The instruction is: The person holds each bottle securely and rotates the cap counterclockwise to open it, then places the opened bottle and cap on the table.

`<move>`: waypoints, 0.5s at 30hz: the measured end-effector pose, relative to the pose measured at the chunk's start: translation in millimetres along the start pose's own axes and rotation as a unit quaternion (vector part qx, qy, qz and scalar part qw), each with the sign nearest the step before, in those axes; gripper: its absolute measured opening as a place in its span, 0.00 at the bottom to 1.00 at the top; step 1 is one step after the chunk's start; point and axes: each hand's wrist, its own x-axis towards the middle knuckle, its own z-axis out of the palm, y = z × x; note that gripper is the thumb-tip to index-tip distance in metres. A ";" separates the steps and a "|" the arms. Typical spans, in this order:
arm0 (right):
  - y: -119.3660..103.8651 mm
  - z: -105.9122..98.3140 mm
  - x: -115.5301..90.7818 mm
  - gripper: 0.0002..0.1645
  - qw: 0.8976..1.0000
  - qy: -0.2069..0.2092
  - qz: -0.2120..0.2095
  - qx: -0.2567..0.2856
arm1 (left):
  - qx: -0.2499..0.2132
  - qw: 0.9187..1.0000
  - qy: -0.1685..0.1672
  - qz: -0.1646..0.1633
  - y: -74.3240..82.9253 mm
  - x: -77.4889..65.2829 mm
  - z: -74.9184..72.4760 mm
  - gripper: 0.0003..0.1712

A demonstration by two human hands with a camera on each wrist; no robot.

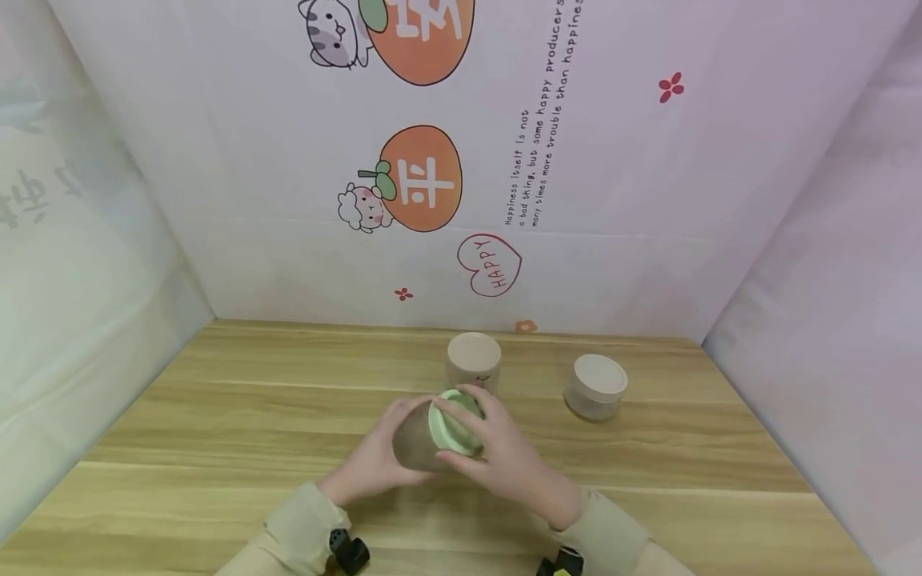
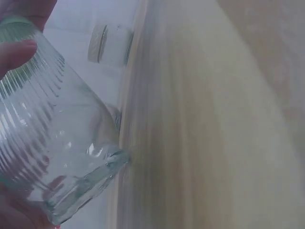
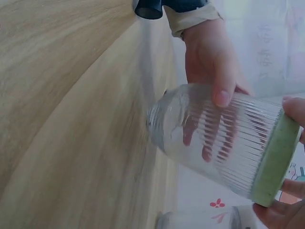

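Note:
A clear ribbed glass jar (image 1: 416, 442) with a pale green lid (image 1: 441, 426) is tilted between the two hands over the table. My left hand (image 1: 374, 460) grips the jar's body, its thumb and fingers wrapped round the glass in the right wrist view. From the other side my right hand (image 1: 515, 460) grips the green lid by its rim, fingers spread round it. The lid (image 3: 276, 160) sits on the jar's mouth. Through the glass (image 2: 86, 143) the inside looks empty.
Just behind the hands stands a taller jar (image 1: 473, 360) with a whitish lid. To its right is a short clear jar (image 1: 596, 388) with a white lid. The wooden table (image 1: 216, 416) meets printed cloth walls (image 1: 612, 200) at the back and sides.

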 end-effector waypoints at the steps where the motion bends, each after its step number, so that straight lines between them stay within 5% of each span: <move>1: 0.6 -0.1 -0.2 0.38 1.000 -0.002 0.008 0.008 | 0.004 1.000 -0.003 0.002 -0.4 -0.4 -0.8 0.54; 10: 7.7 -3.6 -1.3 0.38 0.996 -0.038 0.052 0.069 | 0.018 0.999 -0.032 -0.026 -1.7 -5.4 -6.5 0.54; 15: 10.8 -8.7 0.0 0.38 0.983 -0.067 0.088 0.147 | 0.034 0.998 -0.048 -0.024 -2.7 -4.6 -7.9 0.56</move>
